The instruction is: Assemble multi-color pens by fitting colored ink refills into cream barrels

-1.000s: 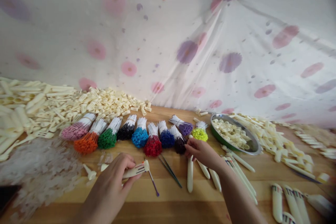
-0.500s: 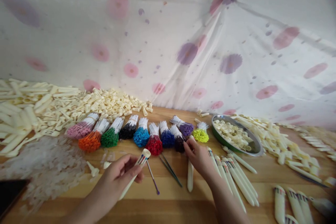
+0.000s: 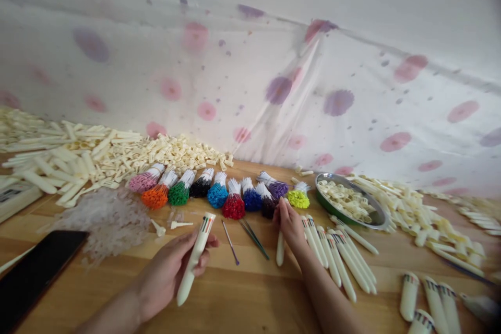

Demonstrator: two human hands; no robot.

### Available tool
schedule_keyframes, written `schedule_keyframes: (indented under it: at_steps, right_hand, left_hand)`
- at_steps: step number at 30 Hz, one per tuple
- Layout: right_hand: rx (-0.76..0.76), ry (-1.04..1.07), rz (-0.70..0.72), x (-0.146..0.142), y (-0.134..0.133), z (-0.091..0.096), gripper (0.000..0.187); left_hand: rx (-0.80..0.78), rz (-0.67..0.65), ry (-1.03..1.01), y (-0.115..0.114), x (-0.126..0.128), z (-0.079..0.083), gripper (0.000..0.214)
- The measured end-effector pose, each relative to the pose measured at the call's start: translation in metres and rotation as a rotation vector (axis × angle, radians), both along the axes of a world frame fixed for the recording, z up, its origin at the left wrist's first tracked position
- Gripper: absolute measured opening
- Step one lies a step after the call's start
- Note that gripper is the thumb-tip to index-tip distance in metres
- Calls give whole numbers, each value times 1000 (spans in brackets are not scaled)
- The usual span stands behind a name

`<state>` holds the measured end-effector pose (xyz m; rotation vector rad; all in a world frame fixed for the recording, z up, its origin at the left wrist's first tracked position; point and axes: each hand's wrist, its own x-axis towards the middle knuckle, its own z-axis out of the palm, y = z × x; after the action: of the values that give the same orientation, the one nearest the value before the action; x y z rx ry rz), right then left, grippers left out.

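Note:
My left hand point(image 3: 172, 266) is closed around a cream multicolour pen point(image 3: 194, 261), tilted, its coloured slider slots facing up at the top end. My right hand point(image 3: 290, 224) has its fingers closed on the upper part of a cream pen barrel point(image 3: 280, 250). That barrel's lower end shows below the fingers; most of its top is hidden. Right of this hand lies a row of similar pens point(image 3: 332, 261) with coloured slots. Between my hands are a thin purple-tipped stick point(image 3: 230, 242) and dark tweezers point(image 3: 254, 240).
Bundled refills, including a red bundle point(image 3: 234, 206) and a yellow one point(image 3: 298, 198), line the table's middle. A metal bowl point(image 3: 381, 219) holds small cream parts. Clear plastic pieces point(image 3: 102, 224) and a black phone point(image 3: 39, 271) lie left. Cream barrels point(image 3: 58, 167) are heaped behind.
The view has shifted, bringing more of the left side into sight. My left hand has turned its pen so the slotted side shows more fully. My right hand stays at its barrel.

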<state>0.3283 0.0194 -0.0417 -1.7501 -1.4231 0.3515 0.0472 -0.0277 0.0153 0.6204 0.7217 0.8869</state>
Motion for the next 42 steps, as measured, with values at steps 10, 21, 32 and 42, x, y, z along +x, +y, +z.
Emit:
schedule_keyframes:
  at_steps: [10, 21, 32, 42]
  right_hand:
    - [61, -3, -82, -1, -5, 1, 55]
    - [23, -143, -130, -8, -3, -1, 50]
    - [57, -55, -103, -7, -3, -3, 48]
    - [71, -3, -107, -2, 0, -3, 49]
  left_hand:
    - [197, 18, 146, -3, -4, -16, 33]
    - [737, 316, 722, -3, -8, -49, 10]
    - [1048, 413, 972, 7, -13, -46, 9]
    - [927, 350, 987, 11, -11, -50, 6]
